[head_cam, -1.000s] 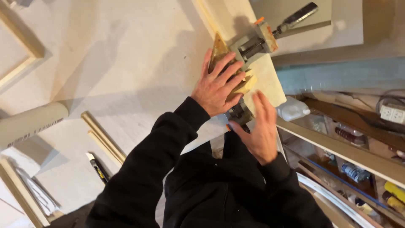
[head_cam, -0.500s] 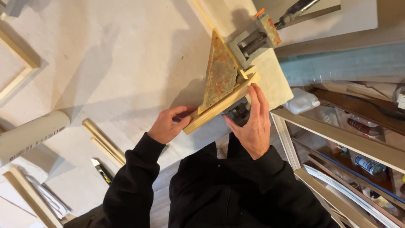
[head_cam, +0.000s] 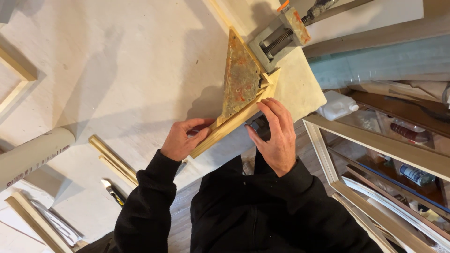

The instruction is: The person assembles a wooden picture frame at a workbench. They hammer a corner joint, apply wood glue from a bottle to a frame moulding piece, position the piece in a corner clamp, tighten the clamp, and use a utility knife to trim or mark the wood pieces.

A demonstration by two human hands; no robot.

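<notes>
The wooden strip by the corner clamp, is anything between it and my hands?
Nothing visible. The left hand already grips the wooden strip at its lower end, and the right hand rests fingers on it near the corner clamp.

— What sort of place is this?
— A workshop, for framing by the look of it. A pale workbench (head_cam: pixel 117 70) carries a corner clamp (head_cam: pixel 281 40) at the far right, gripping wooden moulding (head_cam: pixel 234 126).
— Anything else?
— Loose moulding strips (head_cam: pixel 112 161) and a utility knife (head_cam: pixel 112 193) lie near left, with glass sheets and frames (head_cam: pixel 375 140) stacked on the right.
</notes>
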